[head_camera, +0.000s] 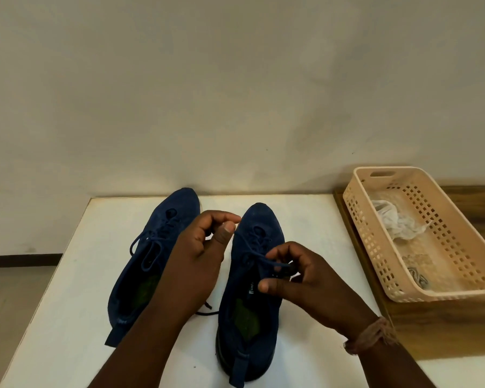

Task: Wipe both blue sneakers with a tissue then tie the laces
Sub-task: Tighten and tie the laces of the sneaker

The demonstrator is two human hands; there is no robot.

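Hands: left hand [205, 245] and right hand [300, 278] both pinching the lace [259, 254] on the right sneaker [252, 275], centre frame.
Left sneaker [151, 259]: laces loose.
Basket [420, 295]: crumpled tissue [395, 222] inside, right.

Plain room: white table [305, 217], bare wall [235, 93].
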